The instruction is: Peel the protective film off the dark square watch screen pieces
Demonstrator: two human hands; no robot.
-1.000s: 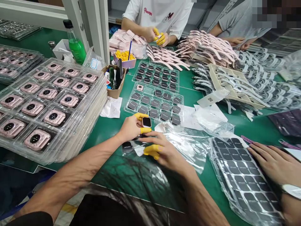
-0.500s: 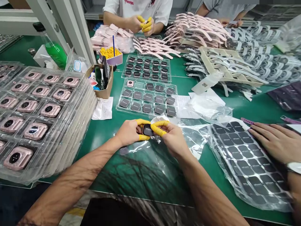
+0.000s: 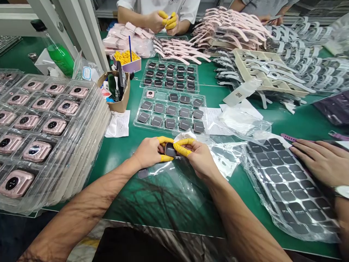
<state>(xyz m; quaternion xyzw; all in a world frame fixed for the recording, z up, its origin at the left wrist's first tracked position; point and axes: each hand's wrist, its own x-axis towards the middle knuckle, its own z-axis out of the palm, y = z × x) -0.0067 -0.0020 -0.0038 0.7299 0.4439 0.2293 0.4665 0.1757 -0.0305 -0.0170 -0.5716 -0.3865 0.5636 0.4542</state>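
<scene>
The left hand (image 3: 148, 151) grips the watch (image 3: 169, 151), six o'clock from the tray (image 3: 163, 95). The right hand (image 3: 198, 157) seems to pinch its cover (image 3: 171, 148). Probably lining up; next calls for gentle pressing.

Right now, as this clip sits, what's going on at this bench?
The person's left hand holds a small watch case, its dark printed face toward the camera, while the right hand pinches at its right edge. Both hands wear yellow finger covers. Just beyond lies a clear tray of dark pieces, with one pink case in its far left corner. Stacked trays stand to the left. At the right, another person's hand lies beside plastic-wrapped black squares.
</scene>
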